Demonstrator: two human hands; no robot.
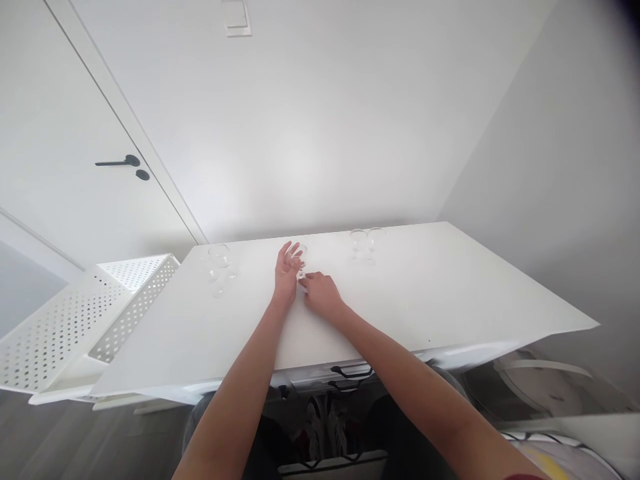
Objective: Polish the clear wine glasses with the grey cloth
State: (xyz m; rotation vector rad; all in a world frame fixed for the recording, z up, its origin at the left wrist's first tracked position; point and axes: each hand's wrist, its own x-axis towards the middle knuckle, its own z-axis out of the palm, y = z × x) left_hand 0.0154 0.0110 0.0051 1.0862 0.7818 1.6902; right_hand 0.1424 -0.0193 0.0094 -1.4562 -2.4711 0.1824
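Note:
A clear stemmed glass (299, 254) stands on the white table (425, 293) near its middle. My left hand (286, 273) is cupped against the glass's left side, fingers curved round the bowl. My right hand (320, 292) rests on the table just right of it, fingers pinched at the glass's foot. Two clear glasses (219, 263) stand to the left. Two more clear glasses (365, 241) stand at the back right, close together.
A white perforated metal rack (75, 320) stands left of the table. A white door with a black handle (120, 162) is at the back left. A round white chair (540, 380) sits lower right. Black-handled drawers (345, 373) show under the table's near edge.

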